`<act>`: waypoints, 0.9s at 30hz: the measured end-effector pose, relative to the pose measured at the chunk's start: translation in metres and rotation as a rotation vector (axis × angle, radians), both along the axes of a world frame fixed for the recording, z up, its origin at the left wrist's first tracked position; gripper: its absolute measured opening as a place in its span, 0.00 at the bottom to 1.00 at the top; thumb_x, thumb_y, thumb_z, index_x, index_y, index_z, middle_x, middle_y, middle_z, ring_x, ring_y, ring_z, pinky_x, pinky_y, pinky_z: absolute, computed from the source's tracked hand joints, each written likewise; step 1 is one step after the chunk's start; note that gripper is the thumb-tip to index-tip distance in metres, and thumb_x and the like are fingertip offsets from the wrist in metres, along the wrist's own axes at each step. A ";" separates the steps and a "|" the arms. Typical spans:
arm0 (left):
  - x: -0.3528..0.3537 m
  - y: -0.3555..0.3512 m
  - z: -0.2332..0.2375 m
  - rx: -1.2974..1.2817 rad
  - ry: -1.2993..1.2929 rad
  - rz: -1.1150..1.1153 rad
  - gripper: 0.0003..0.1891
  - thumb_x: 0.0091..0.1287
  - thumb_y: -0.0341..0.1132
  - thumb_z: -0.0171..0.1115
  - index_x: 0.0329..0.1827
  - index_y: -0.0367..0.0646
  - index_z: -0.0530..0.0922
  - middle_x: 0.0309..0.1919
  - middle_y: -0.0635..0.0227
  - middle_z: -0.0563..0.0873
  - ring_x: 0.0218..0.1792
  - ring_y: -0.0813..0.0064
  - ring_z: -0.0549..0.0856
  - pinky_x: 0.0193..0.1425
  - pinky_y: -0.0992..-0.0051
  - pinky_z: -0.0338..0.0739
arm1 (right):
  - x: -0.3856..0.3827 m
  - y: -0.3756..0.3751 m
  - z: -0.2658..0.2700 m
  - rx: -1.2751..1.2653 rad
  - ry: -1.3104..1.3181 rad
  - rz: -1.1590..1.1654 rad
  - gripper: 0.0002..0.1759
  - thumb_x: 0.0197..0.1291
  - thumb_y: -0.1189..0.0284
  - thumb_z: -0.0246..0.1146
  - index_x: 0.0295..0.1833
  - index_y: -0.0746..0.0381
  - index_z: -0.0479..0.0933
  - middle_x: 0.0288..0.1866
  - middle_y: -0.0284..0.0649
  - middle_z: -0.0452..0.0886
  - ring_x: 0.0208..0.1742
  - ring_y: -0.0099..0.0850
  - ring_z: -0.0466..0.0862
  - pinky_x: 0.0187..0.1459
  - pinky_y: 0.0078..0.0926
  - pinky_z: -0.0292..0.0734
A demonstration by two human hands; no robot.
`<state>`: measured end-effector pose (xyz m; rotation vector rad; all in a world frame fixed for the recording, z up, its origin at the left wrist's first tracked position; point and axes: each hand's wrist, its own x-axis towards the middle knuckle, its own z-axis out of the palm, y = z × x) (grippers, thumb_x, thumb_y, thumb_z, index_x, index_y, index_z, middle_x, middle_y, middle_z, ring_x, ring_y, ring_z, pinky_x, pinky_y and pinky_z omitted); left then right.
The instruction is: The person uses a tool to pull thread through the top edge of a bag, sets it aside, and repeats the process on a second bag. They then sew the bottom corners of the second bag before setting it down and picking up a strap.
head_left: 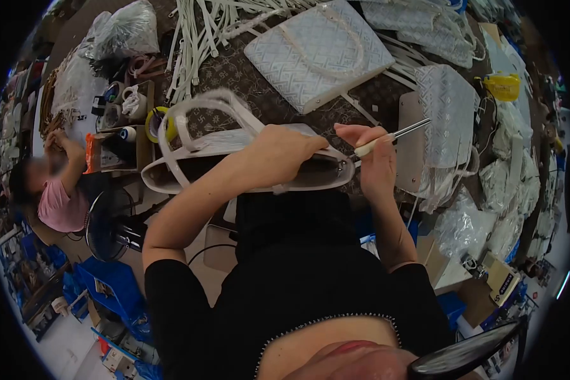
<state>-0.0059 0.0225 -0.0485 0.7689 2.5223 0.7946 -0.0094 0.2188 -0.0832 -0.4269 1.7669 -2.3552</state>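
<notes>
A white handbag (250, 186) lies across my lap at the table edge, its mouth facing up and its looped handles toward the far left. My left hand (282, 155) reaches over the opening, fingers curled at the far rim near the right end. Just beyond that end, my right hand (378, 161) is closed round a tool with a pale handle and a slim metal shaft (413, 128). The shaft points up and right, away from the bag. The right hand is close to the bag's end, where small metal fittings (341, 168) show inside.
A patterned handbag (316, 54) lies farther back, beside a heap of white straps (199, 47). More patterned bag pieces (446, 114) lie on the right. A box of tape rolls (126, 136) and a fan (111, 225) stand left. Another person (63, 202) sits at far left.
</notes>
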 end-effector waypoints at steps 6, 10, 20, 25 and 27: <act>0.012 0.006 -0.014 0.351 0.583 0.187 0.12 0.55 0.30 0.59 0.43 0.42 0.77 0.34 0.62 0.82 0.31 0.61 0.82 0.36 0.65 0.76 | 0.011 0.009 -0.023 -0.255 -0.294 -0.173 0.25 0.70 0.52 0.34 0.38 0.61 0.66 0.44 0.51 0.77 0.51 0.43 0.77 0.57 0.41 0.69; 0.028 0.023 -0.005 0.288 0.037 0.315 0.13 0.60 0.32 0.59 0.47 0.38 0.76 0.40 0.57 0.82 0.39 0.58 0.82 0.41 0.66 0.75 | 0.013 0.003 -0.025 -0.399 -0.385 -0.232 0.25 0.70 0.51 0.34 0.38 0.61 0.67 0.39 0.48 0.77 0.47 0.41 0.79 0.56 0.40 0.69; 0.007 0.044 -0.012 0.261 -0.143 0.311 0.16 0.61 0.36 0.58 0.50 0.40 0.76 0.37 0.56 0.82 0.39 0.57 0.81 0.41 0.66 0.75 | 0.007 0.007 -0.029 -0.364 -0.333 -0.190 0.26 0.70 0.51 0.31 0.35 0.60 0.65 0.34 0.44 0.76 0.42 0.38 0.78 0.61 0.46 0.63; 0.011 0.052 -0.027 0.382 -0.098 0.402 0.11 0.59 0.39 0.60 0.41 0.46 0.81 0.30 0.63 0.84 0.32 0.61 0.83 0.35 0.68 0.76 | 0.007 0.009 -0.033 -0.384 -0.353 -0.179 0.26 0.71 0.52 0.31 0.35 0.60 0.64 0.34 0.44 0.75 0.43 0.37 0.78 0.61 0.47 0.63; 0.013 0.053 -0.031 0.333 -0.076 0.386 0.10 0.59 0.39 0.60 0.40 0.46 0.82 0.30 0.63 0.84 0.31 0.61 0.83 0.34 0.68 0.76 | 0.007 0.010 -0.032 -0.385 -0.368 -0.178 0.26 0.71 0.52 0.31 0.35 0.60 0.65 0.35 0.44 0.75 0.43 0.38 0.78 0.61 0.46 0.64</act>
